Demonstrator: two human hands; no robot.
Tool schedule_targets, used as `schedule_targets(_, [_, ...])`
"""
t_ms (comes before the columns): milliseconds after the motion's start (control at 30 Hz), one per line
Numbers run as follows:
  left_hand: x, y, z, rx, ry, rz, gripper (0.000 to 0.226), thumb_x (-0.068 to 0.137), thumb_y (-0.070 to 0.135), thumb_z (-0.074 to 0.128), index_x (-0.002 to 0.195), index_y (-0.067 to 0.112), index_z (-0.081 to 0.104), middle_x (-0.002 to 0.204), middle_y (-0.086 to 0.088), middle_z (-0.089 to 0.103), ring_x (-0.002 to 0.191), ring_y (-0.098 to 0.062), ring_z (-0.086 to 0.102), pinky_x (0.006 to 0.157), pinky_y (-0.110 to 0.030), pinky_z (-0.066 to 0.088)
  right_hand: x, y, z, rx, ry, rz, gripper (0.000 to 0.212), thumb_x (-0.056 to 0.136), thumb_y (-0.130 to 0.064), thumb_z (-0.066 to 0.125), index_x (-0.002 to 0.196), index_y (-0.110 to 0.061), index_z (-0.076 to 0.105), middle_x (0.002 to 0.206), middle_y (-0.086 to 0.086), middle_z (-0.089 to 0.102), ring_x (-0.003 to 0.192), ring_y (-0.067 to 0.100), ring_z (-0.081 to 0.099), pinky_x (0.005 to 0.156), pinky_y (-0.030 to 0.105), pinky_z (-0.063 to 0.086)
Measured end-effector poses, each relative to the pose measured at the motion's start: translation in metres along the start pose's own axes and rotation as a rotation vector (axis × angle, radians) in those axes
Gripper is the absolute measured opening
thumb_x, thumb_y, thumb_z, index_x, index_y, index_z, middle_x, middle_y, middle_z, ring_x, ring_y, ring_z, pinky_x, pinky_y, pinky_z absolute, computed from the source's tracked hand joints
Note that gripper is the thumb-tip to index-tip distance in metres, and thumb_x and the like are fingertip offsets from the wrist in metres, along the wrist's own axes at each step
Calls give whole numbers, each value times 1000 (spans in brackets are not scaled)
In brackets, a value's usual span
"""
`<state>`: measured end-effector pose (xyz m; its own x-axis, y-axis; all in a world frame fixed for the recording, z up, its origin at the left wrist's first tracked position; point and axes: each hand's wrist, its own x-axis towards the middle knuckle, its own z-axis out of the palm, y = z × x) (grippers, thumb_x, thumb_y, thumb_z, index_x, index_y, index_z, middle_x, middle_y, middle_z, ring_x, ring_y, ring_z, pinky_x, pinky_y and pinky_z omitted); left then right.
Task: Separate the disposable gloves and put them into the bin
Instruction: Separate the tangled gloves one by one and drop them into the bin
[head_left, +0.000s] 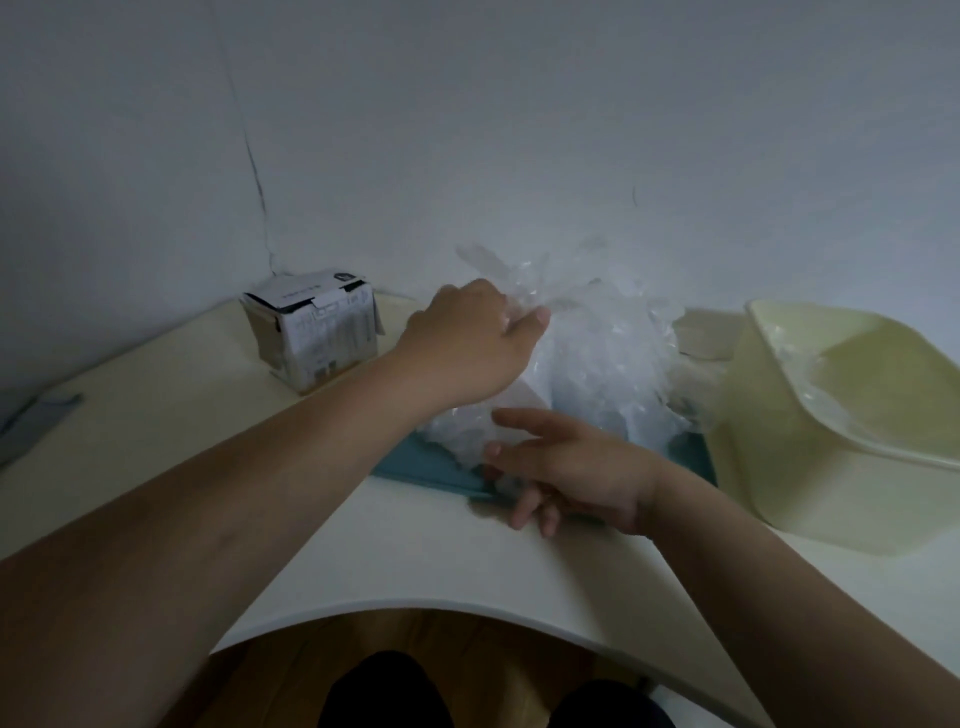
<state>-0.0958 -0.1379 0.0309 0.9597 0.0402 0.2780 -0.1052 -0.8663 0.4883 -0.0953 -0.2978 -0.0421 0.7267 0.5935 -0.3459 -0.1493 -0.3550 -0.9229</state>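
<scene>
A heap of clear disposable gloves (602, 358) sits on a teal tray (415, 462) at the middle of the frame, on the white counter (363, 561). The pale yellow bin (779, 478) stands just beside the tray at the right edge, and some clear film appears to lie inside it.

The left grip (467, 338) is curled over the top of the heap, with the thumb pressed into the film, so it seems to pinch one glove or a few. The right grip (566, 462) is spread and loose against the lower front of the heap and holds nothing.

The step in hand looks like peeling a glove free. It would go best if the left grip pinched a single layer near a cuff or fingertip. The right grip should press flat on the heap so the rest stays on the tray. A slow upward pull would let clinging film slip apart. The freed glove then needs only a short carry to the right to reach the bin.
</scene>
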Motion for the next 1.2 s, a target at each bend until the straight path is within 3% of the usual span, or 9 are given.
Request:
schedule_targets(133, [5, -13, -7, -234, 135, 69, 45, 104, 45, 58, 89, 3, 62, 76, -1, 59, 69, -13, 58, 62, -32, 40, 13, 1, -6, 77, 109, 47, 81, 95, -32, 75, 161, -23, 28, 124, 12, 72, 74, 29, 71, 53, 34, 58])
schedule_targets(267, [8, -32, -4, -526, 193, -26, 21, 89, 27, 82, 92, 11, 68, 87, 0, 72, 74, -13, 67, 65, -25, 51, 25, -3, -19, 8, 265, 40, 66, 96, -33, 74, 151, -15, 43, 96, 14, 76, 68, 26, 67, 49, 31, 54])
schedule_targets(433, [2, -64, 26, -543, 159, -201, 25, 82, 22, 86, 71, 18, 64, 72, 1, 71, 69, -17, 69, 68, -34, 54, 25, -3, -39, -271, 489, -97, 19, 90, -25, 77, 102, -13, 70, 77, 12, 68, 56, 19, 61, 57, 35, 53])
schedule_targets(567, [-8, -83, 46, -378, 38, -224, 31, 77, 38, 78, 73, 9, 68, 70, 0, 71, 69, -17, 69, 66, -36, 54, -10, -24, -35, -430, 125, 93, 35, 84, -44, 84, 109, -26, 66, 90, 7, 76, 67, 19, 70, 58, 31, 57])
schedule_targets(700, [-10, -89, 54, -304, -73, -271, 22, 93, 33, 68, 81, 15, 72, 82, -3, 73, 83, -21, 69, 67, -29, 51, -41, -48, -21, -604, 4, 37, 39, 86, -49, 80, 87, -10, 79, 86, 11, 77, 68, 22, 70, 59, 32, 60])
schedule_targets(800, [-10, -89, 51, -401, -129, -254, 26, 104, 23, 57, 93, 7, 76, 96, -11, 76, 90, -22, 69, 76, -32, 54, -41, -45, -6, -386, 52, -76, 32, 94, -38, 75, 93, -6, 78, 86, 15, 77, 70, 24, 71, 63, 34, 61])
schedule_targets(900, [-9, -85, 39, -475, -39, -240, 20, 103, 13, 55, 101, 9, 75, 93, -4, 75, 81, -14, 66, 61, -19, 50, -20, -31, 4, -145, 146, -127, 27, 97, -29, 73, 102, -3, 77, 97, 20, 77, 81, 23, 73, 73, 37, 64])
schedule_targets(1067, [0, -97, 10, -565, 158, -315, 40, 98, 45, 51, 117, 11, 63, 101, -13, 74, 81, -24, 69, 82, -39, 55, 8, -17, 7, -70, 338, -69, 23, 94, -30, 74, 100, -9, 76, 99, 16, 75, 86, 24, 70, 90, 48, 60])
schedule_targets(1200, [-7, -86, -27, -513, 342, -251, 31, 101, 34, 62, 94, 4, 68, 87, -12, 73, 71, -13, 64, 69, -32, 49, 7, -26, 8, -48, 324, -97, 29, 93, -34, 75, 115, -15, 72, 116, 7, 74, 102, 23, 72, 95, 42, 58])
